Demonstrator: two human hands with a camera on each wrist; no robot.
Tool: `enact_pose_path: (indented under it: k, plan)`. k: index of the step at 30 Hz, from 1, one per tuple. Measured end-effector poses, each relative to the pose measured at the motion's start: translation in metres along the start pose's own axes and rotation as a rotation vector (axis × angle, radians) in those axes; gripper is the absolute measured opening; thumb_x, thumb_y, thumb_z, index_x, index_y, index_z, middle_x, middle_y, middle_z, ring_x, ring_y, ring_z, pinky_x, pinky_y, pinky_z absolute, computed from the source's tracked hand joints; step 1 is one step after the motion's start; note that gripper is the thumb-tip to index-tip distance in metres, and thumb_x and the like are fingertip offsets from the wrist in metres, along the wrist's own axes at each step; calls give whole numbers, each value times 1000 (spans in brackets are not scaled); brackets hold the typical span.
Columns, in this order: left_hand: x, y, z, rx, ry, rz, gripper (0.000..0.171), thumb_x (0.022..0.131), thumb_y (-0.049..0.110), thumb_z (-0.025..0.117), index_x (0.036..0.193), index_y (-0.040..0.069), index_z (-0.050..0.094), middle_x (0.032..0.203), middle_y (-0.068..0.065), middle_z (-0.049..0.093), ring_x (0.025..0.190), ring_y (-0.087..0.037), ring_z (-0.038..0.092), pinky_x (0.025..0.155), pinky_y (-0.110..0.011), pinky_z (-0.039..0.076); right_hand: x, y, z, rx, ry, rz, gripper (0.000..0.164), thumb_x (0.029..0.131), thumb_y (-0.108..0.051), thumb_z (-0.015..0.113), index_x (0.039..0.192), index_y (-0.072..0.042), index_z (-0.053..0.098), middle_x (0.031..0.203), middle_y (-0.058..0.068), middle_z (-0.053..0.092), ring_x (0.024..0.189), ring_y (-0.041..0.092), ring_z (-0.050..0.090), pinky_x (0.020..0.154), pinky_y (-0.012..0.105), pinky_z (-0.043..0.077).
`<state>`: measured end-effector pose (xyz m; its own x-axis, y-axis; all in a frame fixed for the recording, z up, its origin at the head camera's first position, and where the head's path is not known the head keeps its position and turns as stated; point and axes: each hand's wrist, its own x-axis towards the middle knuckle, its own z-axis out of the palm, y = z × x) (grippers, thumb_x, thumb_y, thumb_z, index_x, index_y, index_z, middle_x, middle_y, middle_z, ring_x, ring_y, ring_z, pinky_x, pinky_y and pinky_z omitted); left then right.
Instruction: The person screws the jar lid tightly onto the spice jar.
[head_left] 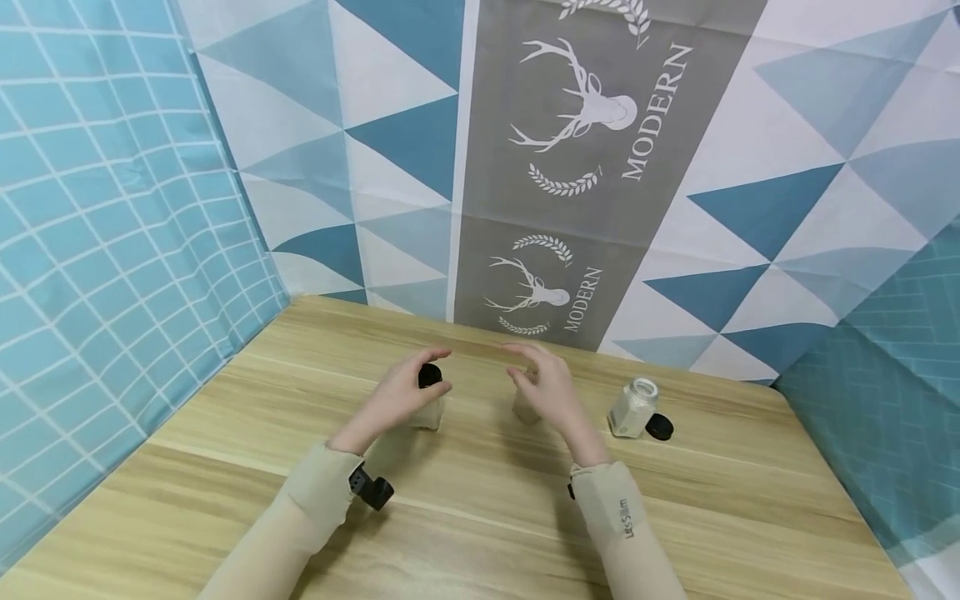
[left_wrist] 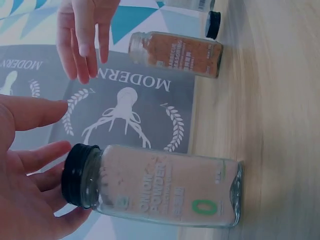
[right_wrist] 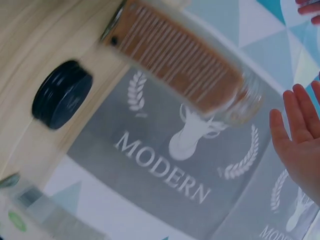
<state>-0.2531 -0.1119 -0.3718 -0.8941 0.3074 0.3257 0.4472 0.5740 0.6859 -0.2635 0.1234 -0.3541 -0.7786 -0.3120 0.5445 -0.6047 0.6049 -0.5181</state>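
In the head view my left hand (head_left: 401, 390) is around the top of a capped spice jar (head_left: 430, 414). Its label reads onion powder in the left wrist view, where my left hand (left_wrist: 25, 200) has its thumb and fingers spread about the black lid (left_wrist: 80, 175); whether they touch it I cannot tell. My right hand (head_left: 551, 387) hovers by a second spice jar (head_left: 525, 408), fingers apart, holding nothing. That jar, a brown barbecue seasoning jar (left_wrist: 180, 55), is uncapped. Blur softens the seasoning jar (right_wrist: 180, 55) in the right wrist view.
Farther right stands an uncapped jar of pale powder (head_left: 632, 410), with a black lid (head_left: 659, 427) beside it. Another black lid (right_wrist: 62, 95) lies between the brown and pale jars. Behind the wooden table (head_left: 450, 517) hangs a patterned cloth (head_left: 405, 167).
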Motion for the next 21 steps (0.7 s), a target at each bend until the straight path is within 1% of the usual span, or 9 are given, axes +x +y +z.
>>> enact_pose_path:
  k: [2, 4, 6, 8, 12, 15, 17, 21]
  plan:
    - [1, 2, 2, 8, 13, -2, 49, 85, 21, 63, 130, 9, 47, 132, -10, 49, 123, -29, 43, 100, -47, 37, -2, 5, -4, -6, 13, -14, 33, 81, -3, 65, 113, -7, 62, 116, 9, 62, 81, 16, 61, 71, 31, 51]
    - [2, 4, 4, 30, 24, 8, 47, 85, 20, 63, 129, 9, 49, 130, -11, 50, 122, -29, 44, 100, -46, 37, -3, 9, -8, -9, 20, -19, 33, 81, -3, 66, 113, -6, 62, 116, 9, 62, 98, 20, 61, 81, 35, 50]
    - [5, 8, 7, 64, 39, 20, 45, 85, 19, 63, 127, 8, 51, 128, -11, 52, 120, -29, 46, 99, -45, 38, -5, 13, -12, -10, 22, -16, 33, 80, -3, 66, 113, -6, 62, 116, 9, 61, 100, 23, 60, 81, 38, 50]
    - [8, 14, 11, 101, 59, 16, 43, 85, 19, 63, 124, 8, 53, 126, -11, 54, 119, -28, 48, 99, -44, 39, -7, 17, -15, -12, 17, -1, 35, 81, -5, 67, 115, -6, 61, 117, 8, 60, 104, 24, 59, 85, 39, 49]
    - [14, 26, 22, 148, 93, 19, 40, 83, 15, 64, 121, 6, 55, 122, -12, 57, 114, -29, 52, 96, -43, 42, -11, 24, -19, -20, 4, 11, 39, 81, -9, 68, 118, -6, 58, 120, 11, 58, 111, 28, 54, 95, 45, 43]
    - [18, 35, 31, 149, 77, 27, 41, 82, 13, 65, 121, 6, 55, 122, -12, 57, 112, -28, 53, 95, -41, 43, -15, 29, -22, -21, -10, 29, 43, 81, -13, 68, 121, -5, 56, 121, 14, 57, 113, 30, 52, 96, 47, 41]
    - [19, 40, 37, 143, 57, 34, 41, 83, 13, 65, 122, 5, 55, 122, -11, 57, 112, -27, 54, 94, -40, 44, -18, 33, -26, -10, -20, 73, 47, 80, -16, 69, 124, -6, 54, 123, 13, 55, 114, 31, 51, 95, 48, 41]
    - [23, 45, 51, 69, 11, 65, 43, 83, 11, 64, 123, 2, 52, 122, -13, 56, 112, -27, 53, 94, -40, 45, -24, 39, -33, 25, -60, 167, 56, 80, -22, 71, 129, -9, 48, 128, 11, 51, 117, 30, 48, 97, 49, 39]
